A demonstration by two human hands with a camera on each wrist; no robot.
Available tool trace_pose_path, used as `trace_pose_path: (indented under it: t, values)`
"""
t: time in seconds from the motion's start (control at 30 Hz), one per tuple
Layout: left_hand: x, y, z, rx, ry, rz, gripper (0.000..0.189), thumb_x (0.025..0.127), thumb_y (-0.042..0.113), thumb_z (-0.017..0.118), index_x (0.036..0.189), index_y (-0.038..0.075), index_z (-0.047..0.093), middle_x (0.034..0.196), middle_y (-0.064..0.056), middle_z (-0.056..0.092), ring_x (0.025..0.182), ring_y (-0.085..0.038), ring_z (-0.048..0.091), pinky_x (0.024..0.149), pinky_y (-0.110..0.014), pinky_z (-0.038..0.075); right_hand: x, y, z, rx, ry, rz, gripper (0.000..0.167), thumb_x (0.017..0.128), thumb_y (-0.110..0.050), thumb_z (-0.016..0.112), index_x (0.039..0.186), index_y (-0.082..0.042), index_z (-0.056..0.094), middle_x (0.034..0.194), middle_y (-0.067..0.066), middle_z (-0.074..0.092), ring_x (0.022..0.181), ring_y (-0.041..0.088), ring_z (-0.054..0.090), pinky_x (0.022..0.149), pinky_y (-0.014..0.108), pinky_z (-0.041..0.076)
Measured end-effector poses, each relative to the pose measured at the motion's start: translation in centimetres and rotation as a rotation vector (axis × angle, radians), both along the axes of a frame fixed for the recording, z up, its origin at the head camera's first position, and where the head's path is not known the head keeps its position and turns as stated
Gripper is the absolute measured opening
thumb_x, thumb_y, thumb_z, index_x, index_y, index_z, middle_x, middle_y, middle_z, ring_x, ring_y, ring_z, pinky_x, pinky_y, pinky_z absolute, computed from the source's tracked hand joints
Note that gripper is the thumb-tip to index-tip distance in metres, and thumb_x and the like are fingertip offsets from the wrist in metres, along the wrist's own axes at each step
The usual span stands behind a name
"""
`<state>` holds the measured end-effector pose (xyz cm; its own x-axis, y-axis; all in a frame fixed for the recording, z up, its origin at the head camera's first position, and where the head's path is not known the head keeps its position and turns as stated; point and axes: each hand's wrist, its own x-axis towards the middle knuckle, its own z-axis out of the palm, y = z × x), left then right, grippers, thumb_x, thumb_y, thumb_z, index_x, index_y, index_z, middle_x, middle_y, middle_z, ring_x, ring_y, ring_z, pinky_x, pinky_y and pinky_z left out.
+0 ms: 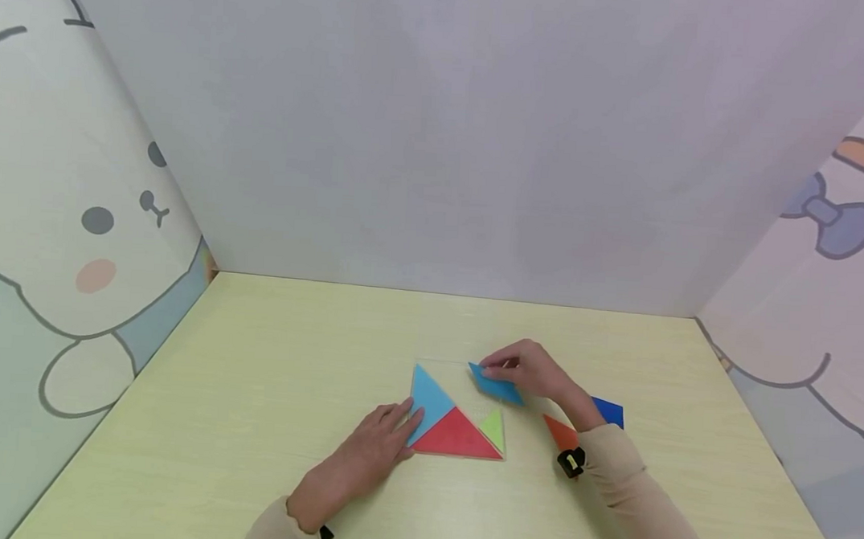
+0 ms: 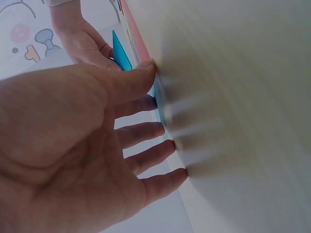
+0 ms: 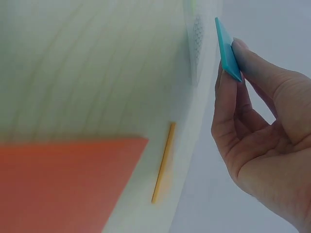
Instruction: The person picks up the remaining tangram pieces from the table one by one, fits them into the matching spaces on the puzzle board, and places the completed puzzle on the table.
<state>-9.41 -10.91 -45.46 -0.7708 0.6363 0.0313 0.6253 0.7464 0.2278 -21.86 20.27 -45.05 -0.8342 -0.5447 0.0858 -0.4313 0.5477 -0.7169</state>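
A clear tangram tray (image 1: 442, 361) lies on the table with a large light-blue triangle (image 1: 429, 406), a large red triangle (image 1: 457, 436) and a small green triangle (image 1: 493, 429) in it. My left hand (image 1: 375, 446) rests at the tray's left side, fingers extended and fingertips touching its edge beside the light-blue triangle; the left wrist view shows this hand (image 2: 92, 136) with fingers spread. Above the tray's right part, my right hand (image 1: 532, 370) pinches a blue tangram tile (image 1: 497, 386) between thumb and fingers. The right wrist view shows that tile (image 3: 227, 53) tilted, held off the surface.
An orange-red tile (image 1: 559, 430) lies right of the tray, partly hidden under the right wrist. Beyond the right forearm is a dark-blue tile (image 1: 609, 411). A thin orange edge (image 3: 164, 162) shows in the right wrist view. A grey-white wall (image 1: 436, 181) stands behind the table.
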Motion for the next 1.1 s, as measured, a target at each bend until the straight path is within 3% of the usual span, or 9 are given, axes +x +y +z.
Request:
trace_pose_path:
  t: [0.87,1.1]
  values:
    - [-0.1,-0.1,-0.2,-0.014,0.010,-0.002,0.055,0.102,0.021,0.065,0.150,-0.001,0.049,0.152,-0.022,0.045,0.130,-0.034,0.049,0.109,-0.047,0.044,-0.8,-3.7,-0.8,-0.026,-0.011,0.053,0.020,0.093,-0.012,0.077,0.109,-0.001,0.080,0.102,0.006,0.078,0.082,0.012,0.065,0.073,0.025,0.056]
    - [0.0,0.0,0.1,-0.012,-0.035,0.013,0.056,0.102,0.021,0.064,0.151,0.000,0.047,0.154,-0.021,0.044,0.132,-0.035,0.047,0.110,-0.048,0.043,-1.0,-4.5,-0.9,-0.022,0.005,0.071,0.019,0.093,-0.013,0.077,0.109,-0.002,0.080,0.102,0.006,0.078,0.081,0.011,0.065,0.072,0.025,0.056]
